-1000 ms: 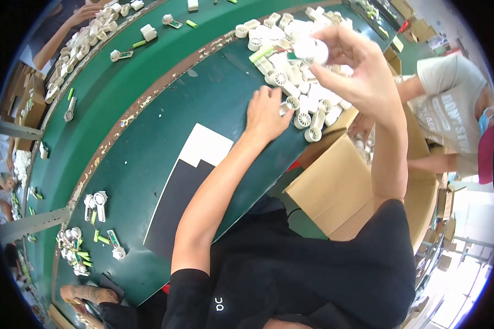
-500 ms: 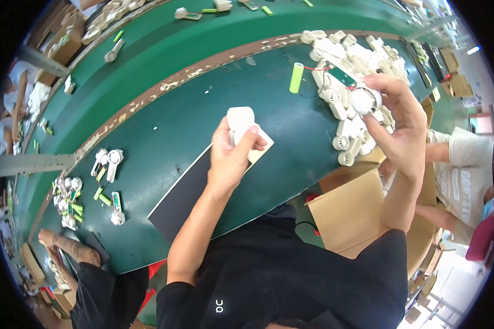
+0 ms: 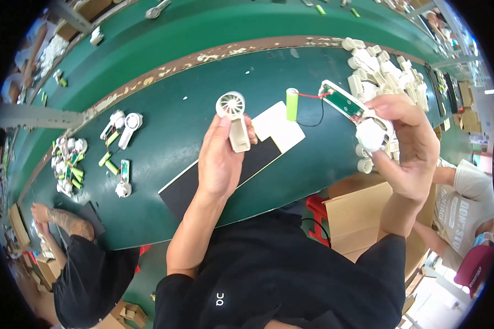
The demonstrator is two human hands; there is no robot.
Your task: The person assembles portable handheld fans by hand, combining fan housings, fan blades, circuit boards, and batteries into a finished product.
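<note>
My left hand (image 3: 218,167) is closed around the handle of an off-white fan housing half (image 3: 240,136). Its round slotted grille points away from me, and the handle's hollow inside faces up. Between the thumb and fingers of my right hand (image 3: 414,145) is a fan assembly with a round white head (image 3: 371,135). A green circuit board (image 3: 343,104) lies in its handle shell, pointing up and left. From it, red and black wires run to a lime-green cylindrical battery (image 3: 292,105), upright in front of a white patch (image 3: 277,129) on a black mat (image 3: 184,189).
Off-white housing parts (image 3: 387,77) are heaped at the right. Several fan assemblies with batteries (image 3: 68,164) lie at the left. An open cardboard box (image 3: 362,214) stands by my right arm. Co-workers sit on both sides, one forearm (image 3: 71,222) at the left table edge. A green conveyor (image 3: 247,27) runs behind.
My left hand has turned the housing half, so its grille and hollow handle now show. The right hand has come nearer with the fan assembly, its board shell now plainly visible. The view has shifted.
</note>
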